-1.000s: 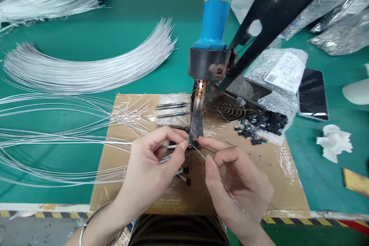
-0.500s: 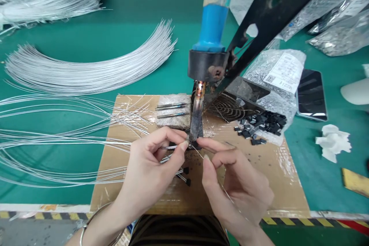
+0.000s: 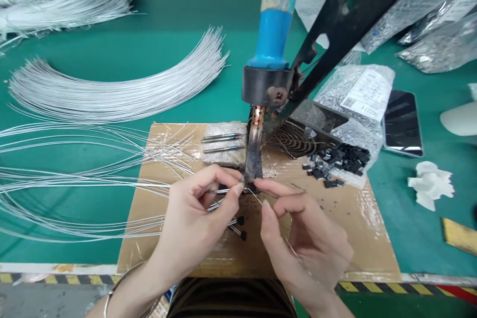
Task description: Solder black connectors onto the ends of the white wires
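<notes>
A soldering iron (image 3: 255, 131) held in a stand points down at the middle of the cardboard, its tip between my hands. My left hand (image 3: 203, 208) is closed, thumb and forefinger pinching a white wire (image 3: 221, 191) right beside the tip; the wire's end is mostly hidden by the fingers. Closed on a thin solder wire (image 3: 255, 197), my right hand (image 3: 303, 231) holds its end close to the tip. Below my left fingers lie wires ending in black connectors (image 3: 243, 235). Behind them, a grey pad (image 3: 223, 156) bears a few thin metal rods.
Cardboard (image 3: 357, 248) covers the green table. Loose white wires and a curved wire bundle (image 3: 122, 97) lie left. Rightward are black connector pieces (image 3: 345, 159), a plastic bag (image 3: 367, 89), a phone (image 3: 402, 121) and crumpled tissue (image 3: 430, 186). The black stand arm (image 3: 346, 25) slants overhead.
The upper part of the soldering iron and its stand arm has shifted slightly left and down. Both hands keep nearly the same place and grip.
</notes>
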### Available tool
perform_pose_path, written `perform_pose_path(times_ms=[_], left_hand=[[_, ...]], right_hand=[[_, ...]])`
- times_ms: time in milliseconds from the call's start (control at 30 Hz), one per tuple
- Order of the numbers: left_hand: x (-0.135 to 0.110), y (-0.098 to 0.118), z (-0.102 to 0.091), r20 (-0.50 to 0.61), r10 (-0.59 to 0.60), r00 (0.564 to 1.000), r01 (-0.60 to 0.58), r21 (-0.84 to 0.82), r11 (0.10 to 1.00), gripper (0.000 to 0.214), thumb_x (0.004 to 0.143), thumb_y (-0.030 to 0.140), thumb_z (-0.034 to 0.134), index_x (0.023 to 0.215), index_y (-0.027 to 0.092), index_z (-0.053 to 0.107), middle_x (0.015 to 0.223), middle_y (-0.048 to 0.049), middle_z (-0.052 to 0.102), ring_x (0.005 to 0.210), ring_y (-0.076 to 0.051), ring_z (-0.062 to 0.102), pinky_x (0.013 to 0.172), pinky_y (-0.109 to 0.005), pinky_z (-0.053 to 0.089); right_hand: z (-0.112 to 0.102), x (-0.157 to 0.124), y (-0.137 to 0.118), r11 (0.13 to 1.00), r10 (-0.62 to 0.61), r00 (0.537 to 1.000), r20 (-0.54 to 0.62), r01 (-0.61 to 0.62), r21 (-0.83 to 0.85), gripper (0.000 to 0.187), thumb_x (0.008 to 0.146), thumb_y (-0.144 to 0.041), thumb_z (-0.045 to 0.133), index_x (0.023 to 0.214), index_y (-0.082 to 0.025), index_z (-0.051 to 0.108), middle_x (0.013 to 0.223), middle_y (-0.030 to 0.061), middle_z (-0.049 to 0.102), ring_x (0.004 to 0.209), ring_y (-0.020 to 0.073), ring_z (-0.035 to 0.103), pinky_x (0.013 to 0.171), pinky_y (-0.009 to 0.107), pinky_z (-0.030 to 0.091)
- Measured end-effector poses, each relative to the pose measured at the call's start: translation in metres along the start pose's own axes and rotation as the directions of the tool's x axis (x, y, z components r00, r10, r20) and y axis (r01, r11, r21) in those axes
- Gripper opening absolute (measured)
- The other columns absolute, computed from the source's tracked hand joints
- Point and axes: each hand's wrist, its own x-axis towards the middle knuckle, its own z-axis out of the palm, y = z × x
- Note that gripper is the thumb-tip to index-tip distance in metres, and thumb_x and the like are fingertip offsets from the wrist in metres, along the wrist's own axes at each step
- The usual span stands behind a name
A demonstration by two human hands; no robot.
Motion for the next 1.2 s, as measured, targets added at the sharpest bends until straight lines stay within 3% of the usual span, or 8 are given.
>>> perform_pose_path(times_ms=[567, 900, 1200], left_hand=[[0.0014, 0.0005, 0.0019, -0.010, 0.034, 0.999, -0.034, 0.001, 0.999, 0.010, 0.086, 0.016, 0.078, 0.077, 0.021, 0.077, 0.087, -0.0007, 0.083, 0.072, -0.013, 0.072, 0.061, -0.019, 0.050], [0.0007, 0.0021, 0.0013, -0.007, 0.019, 1.000, -0.019, -0.022, 1.000, 0.012, 0.086, 0.014, 0.079, 0.077, 0.021, 0.076, 0.087, 0.0002, 0.081, 0.075, -0.011, 0.072, 0.068, -0.016, 0.053], [-0.0005, 0.0002, 0.0013, 0.006, 0.019, 1.000, -0.019, 0.000, 1.000, 0.012, 0.088, 0.016, 0.077, 0.078, 0.022, 0.076, 0.089, -0.0003, 0.082, 0.075, -0.013, 0.071, 0.064, -0.019, 0.051]], right_hand=[[0.0010, -0.0011, 0.0010, 1.000, -0.021, 1.000, -0.007, 0.021, -0.002, 0.022, 0.095, -0.001, 0.070, 0.094, -0.022, 0.063, 0.118, 0.0046, 0.084, 0.108, 0.0141, 0.082, 0.095, 0.020, 0.063], [0.0017, -0.0007, 0.0013, 1.000, -0.011, 1.000, -0.009, 0.011, 0.017, 0.023, 0.095, 0.000, 0.069, 0.095, -0.022, 0.063, 0.123, 0.0055, 0.083, 0.112, 0.0145, 0.082, 0.098, 0.021, 0.062], [0.0001, -0.0008, -0.0006, 1.000, -0.023, 1.000, -0.018, 0.023, -0.021, 0.022, 0.094, -0.001, 0.071, 0.094, -0.022, 0.064, 0.120, 0.0066, 0.085, 0.105, 0.0159, 0.084, 0.091, 0.023, 0.065]])
